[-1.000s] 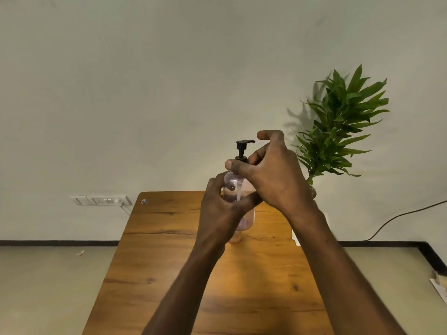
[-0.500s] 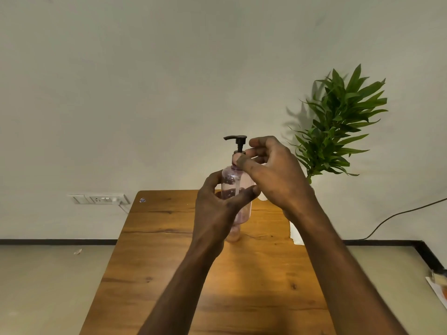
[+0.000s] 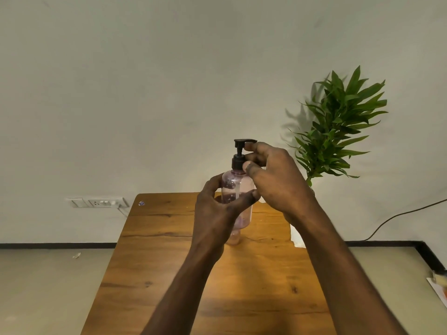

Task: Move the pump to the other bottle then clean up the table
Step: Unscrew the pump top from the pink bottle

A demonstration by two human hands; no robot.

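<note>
Left hand [image 3: 217, 209] grips clear pink plastic bottle [image 3: 235, 189], long axis upright above wooden table [image 3: 169, 238]. Right hand [image 3: 275, 180] fingers pinch black pump [image 3: 238, 159] collar; nozzle points right

You have one clear pink plastic bottle [image 3: 238, 189], one black plastic pump [image 3: 239, 155], one wooden desk [image 3: 169, 238], one green leafy plant [image 3: 338, 122].

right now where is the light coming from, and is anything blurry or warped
Head view: the plant throws a soft shadow leftward on the wall, so light comes from the right; the wide lens bows the table edges; hands and pump look sharp.
</note>
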